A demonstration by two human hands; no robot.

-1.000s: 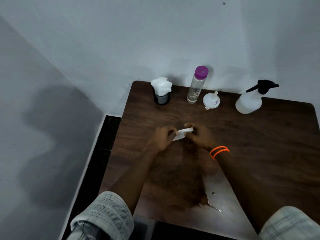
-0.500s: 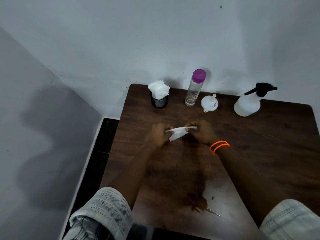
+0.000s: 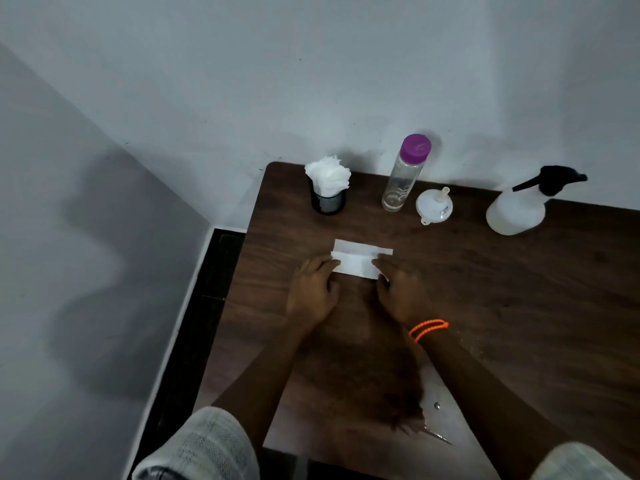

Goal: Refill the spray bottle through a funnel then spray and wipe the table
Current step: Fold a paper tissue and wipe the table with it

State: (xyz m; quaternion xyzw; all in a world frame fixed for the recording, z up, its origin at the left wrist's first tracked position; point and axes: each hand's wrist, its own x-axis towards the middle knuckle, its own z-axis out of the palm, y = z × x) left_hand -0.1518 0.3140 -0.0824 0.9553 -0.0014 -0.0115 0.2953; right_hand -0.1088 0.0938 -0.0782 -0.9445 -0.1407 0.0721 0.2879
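A folded white tissue (image 3: 358,259) lies flat on the dark wooden table (image 3: 485,289). My left hand (image 3: 313,292) holds its left end and my right hand (image 3: 400,291) its right end, fingers on the paper. At the back stand a white spray bottle with a black trigger head (image 3: 519,209), a white funnel (image 3: 434,206) lying spout up, and a clear bottle with a purple cap (image 3: 403,174).
A black mesh cup stuffed with white tissues (image 3: 328,192) stands at the table's back left corner. Grey walls close the back and left. A wet, shiny patch (image 3: 446,420) covers the table's near edge. A dark floor strip runs along the table's left side.
The tissue was held up between both hands and pulled open; now it lies spread flat on the table, further from me, with both hands on its ends.
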